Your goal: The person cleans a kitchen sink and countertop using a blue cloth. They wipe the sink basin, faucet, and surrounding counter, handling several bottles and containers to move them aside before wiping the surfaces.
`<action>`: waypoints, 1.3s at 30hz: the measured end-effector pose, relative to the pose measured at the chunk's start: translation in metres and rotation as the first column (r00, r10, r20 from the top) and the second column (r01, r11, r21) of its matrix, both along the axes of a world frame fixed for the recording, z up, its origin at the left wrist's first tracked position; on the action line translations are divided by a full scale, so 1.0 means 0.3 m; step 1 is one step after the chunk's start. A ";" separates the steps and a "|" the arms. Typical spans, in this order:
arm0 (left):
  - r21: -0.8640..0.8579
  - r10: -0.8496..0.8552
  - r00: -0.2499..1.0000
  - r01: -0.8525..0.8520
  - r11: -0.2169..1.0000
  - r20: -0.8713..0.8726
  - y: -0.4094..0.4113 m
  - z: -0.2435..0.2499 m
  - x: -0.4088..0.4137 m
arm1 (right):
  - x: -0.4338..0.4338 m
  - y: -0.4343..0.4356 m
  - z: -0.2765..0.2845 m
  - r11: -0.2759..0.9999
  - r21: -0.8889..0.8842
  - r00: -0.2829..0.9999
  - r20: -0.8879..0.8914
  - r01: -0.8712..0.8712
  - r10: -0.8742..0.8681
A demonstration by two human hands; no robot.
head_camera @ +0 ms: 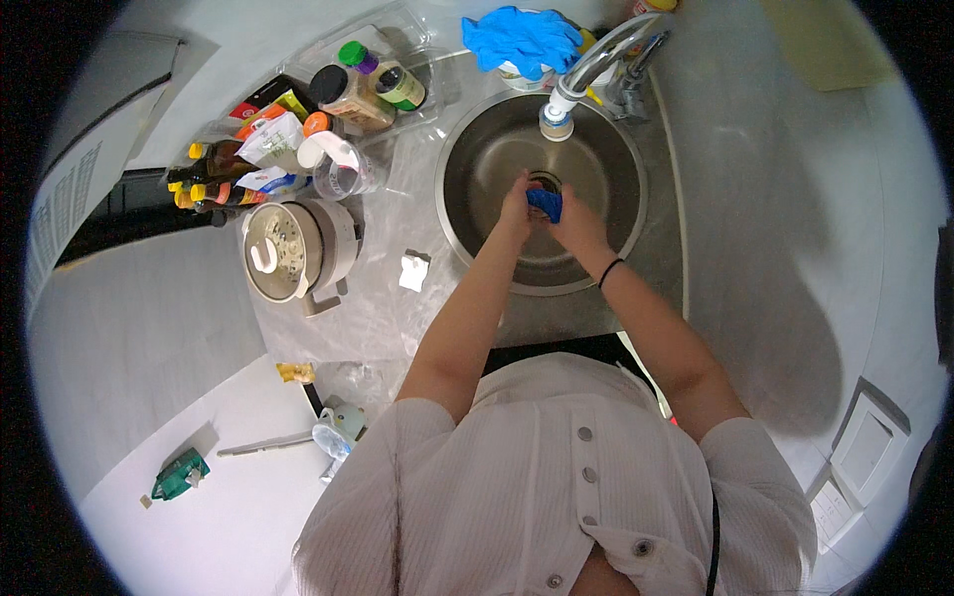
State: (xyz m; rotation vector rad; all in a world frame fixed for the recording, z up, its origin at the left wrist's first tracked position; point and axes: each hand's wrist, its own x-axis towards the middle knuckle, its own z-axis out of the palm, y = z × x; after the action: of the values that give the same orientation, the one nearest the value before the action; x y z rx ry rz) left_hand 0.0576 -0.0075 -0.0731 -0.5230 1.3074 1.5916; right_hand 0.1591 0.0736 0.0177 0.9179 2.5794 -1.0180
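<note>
Over the round stainless steel sink (pixel 477 141), both hands hold a small blue item (pixel 545 204), possibly a cloth or a packet; its exact kind cannot be told. My left hand (pixel 516 203) grips it from the left side and my right hand (pixel 575 216), with a black band at the wrist, from the right. Something reddish shows between the fingers. Just behind the hands lies the dark sink drain (pixel 547 179), partly hidden by them. The chrome faucet (pixel 607 48) reaches over the sink, its white-collared spout above the far part of the basin. No water stream can be made out.
Blue rubber gloves (pixel 522 39) lie on a tub behind the sink. Left of it, the counter bears a small white piece (pixel 414 272), a lidded electric pot (pixel 279 253), a clear plastic cup (pixel 341 175), spice jars (pixel 352 97) and several sauce bottles (pixel 220 160). A wall stands at right.
</note>
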 end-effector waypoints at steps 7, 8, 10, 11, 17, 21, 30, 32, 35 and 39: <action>0.125 -0.179 0.980 0.189 0.974 -0.088 -0.083 0.157 0.054 | 0.054 0.008 0.022 0.860 -0.458 0.956 -0.071 0.224 -0.286; 0.170 -0.087 0.995 0.095 0.981 -0.057 -0.105 0.161 0.049 | 0.079 0.014 -0.024 0.840 -0.510 0.950 -0.121 0.188 -0.287; 0.276 -0.066 0.995 0.083 0.958 -0.072 -0.125 0.182 0.037 | 0.098 0.032 -0.024 0.821 -0.556 0.924 -0.233 0.128 -0.302; 0.328 -0.056 0.995 0.079 0.941 -0.078 -0.138 0.193 0.032 | 0.108 0.037 -0.024 0.824 -0.557 0.905 -0.291 0.103 -0.310; 0.403 -0.120 0.977 0.182 0.897 -0.176 -0.210 0.334 -0.004 | 0.107 0.047 0.214 0.865 -0.499 0.806 -0.488 0.057 -0.335; 0.304 -0.265 0.899 0.377 0.875 -0.350 -0.232 0.394 -0.016 | 0.098 0.019 0.366 0.807 -0.584 0.644 -0.586 0.086 -0.492; 0.025 -0.257 0.337 0.648 0.762 -0.906 -0.194 0.555 0.010 | 0.065 -0.002 0.498 0.913 -0.403 0.750 -0.582 0.069 -0.314; -0.095 -0.229 0.142 0.618 0.780 -0.963 -0.201 0.563 -0.027 | 0.069 0.000 0.533 0.931 -0.365 0.796 -0.555 0.027 -0.241; -0.087 -0.108 0.004 0.566 0.820 -0.994 -0.206 0.632 -0.050 | 0.084 0.045 0.588 0.964 -0.264 0.905 -0.420 -0.042 -0.075; -0.161 -0.168 -0.048 0.614 0.772 -0.985 -0.253 0.765 -0.092 | 0.138 0.087 0.630 0.993 0.012 0.918 -0.381 -0.116 0.112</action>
State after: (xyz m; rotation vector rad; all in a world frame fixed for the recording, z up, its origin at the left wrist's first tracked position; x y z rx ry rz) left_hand 0.0301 -0.0833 0.1563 1.4801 1.7763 1.4799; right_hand 0.2005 0.0996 0.2066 0.6025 2.8938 -1.2845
